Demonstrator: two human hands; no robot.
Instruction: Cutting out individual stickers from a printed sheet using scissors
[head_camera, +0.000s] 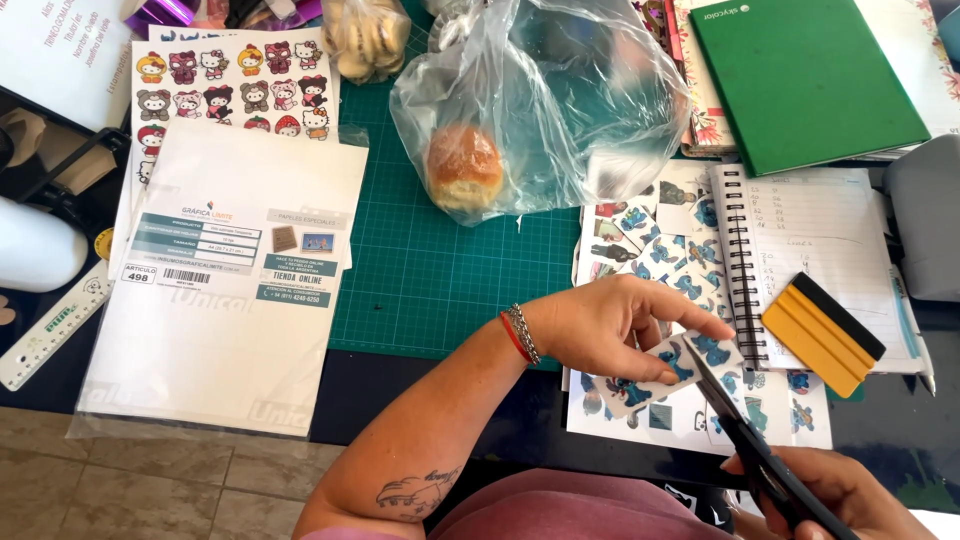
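The left hand (610, 325) reaches across the front of the table and pinches a small strip of blue cartoon stickers (665, 368) between thumb and forefinger, the other fingers curled loosely above it. The right hand (845, 495), low at the bottom right corner, grips black scissors (745, 440); its fingers are wrapped through the handles, and the blades stand slightly parted with their tips at the strip's right edge. The strip hovers just above a white sheet of cut sticker pieces (690, 410) lying at the table's front edge.

To the left lies 1 flat clear-wrapped pack of white paper (225, 290), rectangular, with teal and grey label blocks and a barcode patch near its middle. Under its top edge shows 1 sheet of cartoon cat stickers (235, 85) in pinks, reds and browns. On the green cutting mat (440, 270) sits 1 clear plastic bag (540, 95) holding 1 round bread roll (463, 165). A second, smaller bag of pale round things (365, 40) rests at the top. On the right are 1 green hardcover book (800, 75), 1 open spiral notebook (815, 255) with handwriting, and 1 yellow squeegee with a black edge (822, 333) lying on it. A white ruler (50, 325) sits far left.
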